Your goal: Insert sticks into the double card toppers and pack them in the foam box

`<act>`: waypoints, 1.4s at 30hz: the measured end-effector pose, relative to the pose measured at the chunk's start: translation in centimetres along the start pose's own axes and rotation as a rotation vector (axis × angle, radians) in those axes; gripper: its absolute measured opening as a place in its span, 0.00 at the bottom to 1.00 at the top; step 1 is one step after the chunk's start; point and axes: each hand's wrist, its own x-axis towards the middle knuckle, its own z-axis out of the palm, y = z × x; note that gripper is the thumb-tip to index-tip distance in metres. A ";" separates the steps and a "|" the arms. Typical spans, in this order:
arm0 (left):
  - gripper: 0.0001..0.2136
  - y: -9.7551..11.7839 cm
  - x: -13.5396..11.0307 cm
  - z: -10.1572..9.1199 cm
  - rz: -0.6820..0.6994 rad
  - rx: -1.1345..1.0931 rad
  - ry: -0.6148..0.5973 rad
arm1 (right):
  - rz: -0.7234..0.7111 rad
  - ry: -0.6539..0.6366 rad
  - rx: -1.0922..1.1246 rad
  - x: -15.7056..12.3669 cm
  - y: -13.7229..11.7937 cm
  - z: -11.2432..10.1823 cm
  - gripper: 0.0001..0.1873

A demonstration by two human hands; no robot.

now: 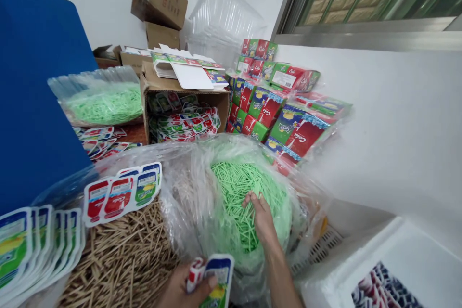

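Note:
My left hand [191, 285], at the bottom middle, is closed around a Sprite-printed card [219, 279] and a small red-and-white rolled piece [195, 274]. The card stands tilted, its lower edge cut off by the frame. My right hand [263, 214] reaches into a clear plastic bag [209, 231] full of thin green sticks [238, 178]. Its fingers are curled in a pinch at the sticks' surface. Brown sticks [126, 255] fill the space left of the bag. On them lie joined Cola and Sprite cards [121, 195], and a fanned row of Sprite cards [46, 245] stands at far left.
An open carton [144, 106] of printed pieces stands behind. Cola and Sprite boxes [265, 106] are stacked against the wall. A white foam box [400, 240] holding dark and red pieces is at right. A blue panel [39, 91] borders the left. Another bag of green sticks [108, 103] lies behind it.

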 end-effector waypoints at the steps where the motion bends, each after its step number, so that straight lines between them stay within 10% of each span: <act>1: 0.14 0.3 0.4 0.4 0.078 0.172 -0.048 | 0.055 0.006 0.083 0.0 -0.3 0.1 0.13; 8: 0.09 4.1 5.0 4.1 0.399 0.907 -0.324 | 0.355 -0.089 0.499 -1.3 -2.3 0.3 0.15; 24: 0.09 5.2 5.6 4.2 0.454 0.986 -0.354 | 0.250 -0.231 0.310 -4.5 -1.1 -0.4 0.15; 30: 0.10 9.4 5.7 3.2 0.901 0.904 -0.302 | 0.140 -0.346 0.051 -4.5 -1.7 -1.0 0.15; 35: 0.12 9.6 6.8 4.0 0.779 0.987 -0.509 | 0.097 -0.418 -0.043 -4.5 -1.9 -1.5 0.13; 42: 0.11 9.0 7.2 3.4 0.775 0.873 -0.445 | 0.133 -0.309 0.075 -4.0 -1.3 -1.4 0.11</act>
